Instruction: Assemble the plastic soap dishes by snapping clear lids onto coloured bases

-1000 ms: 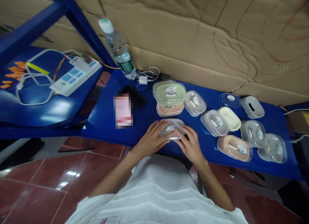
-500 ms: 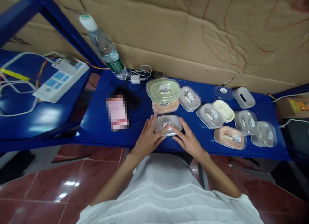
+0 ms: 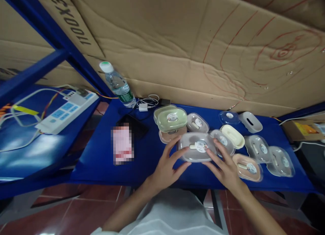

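Observation:
Between my two hands is a grey soap box (image 3: 187, 154) with a clear lid and a round white label, lifted above the blue table. My left hand (image 3: 169, 164) grips its left end, fingertips on the lid and thumb at the near edge. At the right end, my right hand (image 3: 223, 165) holds it the same way. Just behind stand a green-lidded soap box (image 3: 175, 121), a peach one (image 3: 166, 137) partly beneath it, and another grey one (image 3: 196, 121). A further grey box (image 3: 223, 140) is partly covered by my right fingers.
To the right lie a cream tray (image 3: 232, 136), a loose clear lid (image 3: 229, 117), a grey slotted shell (image 3: 251, 121), a peach box (image 3: 247, 167) and more grey boxes (image 3: 257, 148). Leftward are a water bottle (image 3: 122, 91), a charger (image 3: 143, 107), a blurred pink item (image 3: 122, 143) and a power strip (image 3: 67, 111).
Both hands have closed on the grey soap box, raised it off the table and carried it rightward. The camera view has tilted up.

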### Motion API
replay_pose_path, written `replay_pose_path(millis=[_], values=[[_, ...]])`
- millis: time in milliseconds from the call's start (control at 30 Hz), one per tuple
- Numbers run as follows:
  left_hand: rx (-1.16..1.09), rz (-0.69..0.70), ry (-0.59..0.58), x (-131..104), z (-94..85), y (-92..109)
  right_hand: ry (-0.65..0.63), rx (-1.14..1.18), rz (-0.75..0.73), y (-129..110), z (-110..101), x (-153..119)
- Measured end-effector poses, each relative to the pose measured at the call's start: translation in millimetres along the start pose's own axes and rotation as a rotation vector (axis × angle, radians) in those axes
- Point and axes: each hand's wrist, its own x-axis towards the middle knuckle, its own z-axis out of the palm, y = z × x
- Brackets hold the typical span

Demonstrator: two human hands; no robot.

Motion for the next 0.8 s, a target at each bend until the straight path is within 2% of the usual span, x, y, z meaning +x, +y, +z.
replay_pose_path(millis=[133,233,367,500,567,633,700,800], values=[[0.015,-0.006,-0.001,22,8.0,2,0.014,-0.059,-0.058,16,-10,12],[0.034,-0.033,0.072,28,10.4,8,0.023,-0.055,-0.035,40,-21,26],[0.083,-0.09,0.116,17,8.5,10,0.125,-0.095,0.099,102,-21,52],[0.175,-0.155,0.076,-15,3.5,0,0.157,-0.097,0.288,166,-2,69],[0.235,-0.213,0.067,-32,1.4,-6,0.088,-0.071,0.327,184,6,72],[0.275,-0.279,0.077,-43,-0.2,-9,-0.075,-0.048,0.306,191,7,72],[0.29,-0.331,0.102,-49,-1.7,-11,-0.238,-0.062,0.268,193,-1,69],[0.285,-0.38,0.138,-48,-3.8,-14,-0.312,-0.157,0.273,199,-29,53]])
